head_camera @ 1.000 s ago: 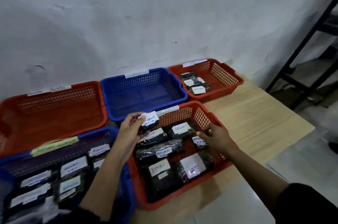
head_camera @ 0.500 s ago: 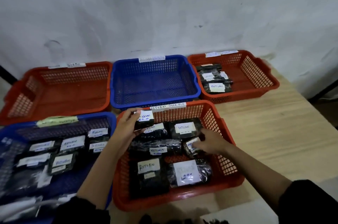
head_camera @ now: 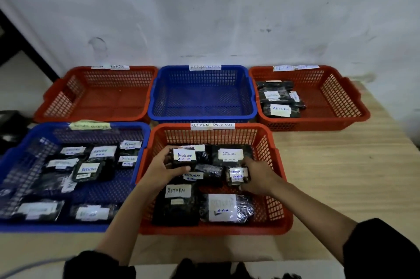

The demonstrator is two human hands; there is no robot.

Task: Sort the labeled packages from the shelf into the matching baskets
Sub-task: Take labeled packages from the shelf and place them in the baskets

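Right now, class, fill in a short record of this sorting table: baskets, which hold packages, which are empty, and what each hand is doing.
baskets: five on the wooden table
near red basket: labelled RETURN OVER DUE, holds dark labelled packages
near blue basket: holds many labelled packages
far right red basket: a few packages at its left side
far left red basket: empty
far blue basket: empty
left hand: grip on a small package labelled Return
right hand: grip on a small package lying in the near red basket
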